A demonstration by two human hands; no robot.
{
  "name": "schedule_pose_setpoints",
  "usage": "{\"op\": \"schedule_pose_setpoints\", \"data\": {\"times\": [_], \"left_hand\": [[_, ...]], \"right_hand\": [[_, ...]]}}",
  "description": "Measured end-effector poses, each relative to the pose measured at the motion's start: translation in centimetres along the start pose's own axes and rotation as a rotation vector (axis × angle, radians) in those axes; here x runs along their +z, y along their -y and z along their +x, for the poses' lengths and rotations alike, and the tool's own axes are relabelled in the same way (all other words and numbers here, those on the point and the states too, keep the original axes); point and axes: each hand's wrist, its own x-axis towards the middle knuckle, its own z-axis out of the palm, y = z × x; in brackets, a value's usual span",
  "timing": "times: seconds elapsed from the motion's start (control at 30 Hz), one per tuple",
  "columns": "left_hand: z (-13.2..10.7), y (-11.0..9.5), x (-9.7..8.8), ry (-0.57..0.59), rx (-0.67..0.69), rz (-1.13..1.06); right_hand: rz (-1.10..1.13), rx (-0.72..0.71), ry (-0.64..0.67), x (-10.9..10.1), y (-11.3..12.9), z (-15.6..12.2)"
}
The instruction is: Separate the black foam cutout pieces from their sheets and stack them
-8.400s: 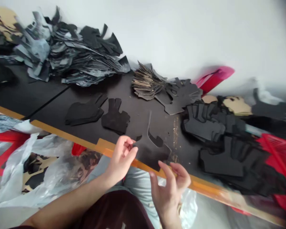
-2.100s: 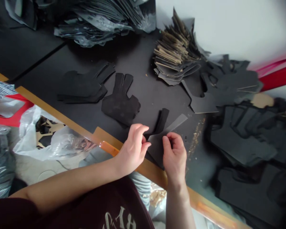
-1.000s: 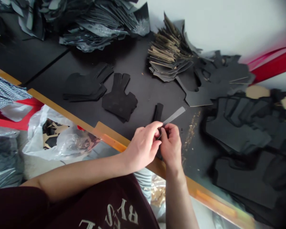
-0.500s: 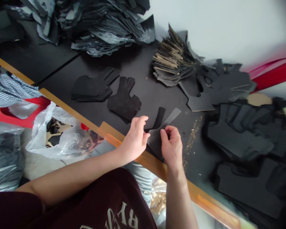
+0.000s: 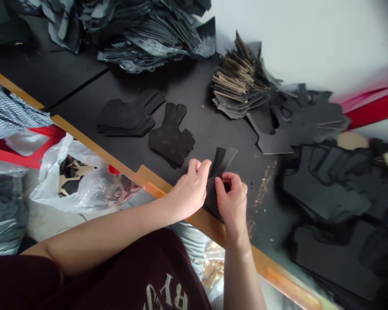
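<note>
A black cut piece of thin sheet material (image 5: 212, 196), with two narrow strips at its far end, is between my hands at the table's near edge. My right hand (image 5: 232, 200) pinches its right side between thumb and curled fingers. On its left side, my left hand (image 5: 191, 188) has its fingers drawn together against the piece; the fingertips' exact grip is partly hidden. Just beyond my left hand lies a small stack of similar black pieces (image 5: 172, 137), strips pointing away. Left of that rests another small stack (image 5: 126, 117).
Against the wall stand a large pile of dark pieces (image 5: 155, 43) and a brown-edged stack (image 5: 237, 82). More black pieces (image 5: 326, 185) cover the right side. A wooden strip (image 5: 97, 148) edges the dark table; a plastic bag of scraps (image 5: 84, 172) sits below.
My left hand has moved right and closed its fingers at the piece. The piece's two strips now stand closer together. My right hand stays nearly in place.
</note>
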Motion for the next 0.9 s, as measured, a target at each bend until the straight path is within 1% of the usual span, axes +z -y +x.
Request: {"op": "schedule_pose_setpoints", "data": {"times": [0.13, 0.23, 0.37, 0.63, 0.73, 0.9], "left_hand": [[0.6, -0.3, -1.0, 0.114, 0.008, 0.057], [0.9, -0.5, -1.5, 0.170, 0.005, 0.086], [1.1, -0.8, -1.9, 0.203, -0.009, 0.140], [1.7, -1.3, -2.2, 0.247, -0.003, 0.237], [1.9, -1.5, -2.3, 0.256, -0.006, 0.277], [2.2, -1.6, -2.2, 0.274, -0.010, 0.317]], "right_hand": [[-0.005, 0.013, 0.005, 0.0, -0.1, 0.1], [0.006, 0.004, 0.007, 0.0, -0.2, 0.1], [0.001, -0.050, -0.013, 0.2, -0.4, 0.1], [-0.087, -0.160, -0.085, 0.5, -0.4, -0.3], [-0.101, -0.176, -0.110, 0.7, -0.5, -0.5], [-0.112, -0.161, -0.122, 1.0, -0.5, -0.5]]}}
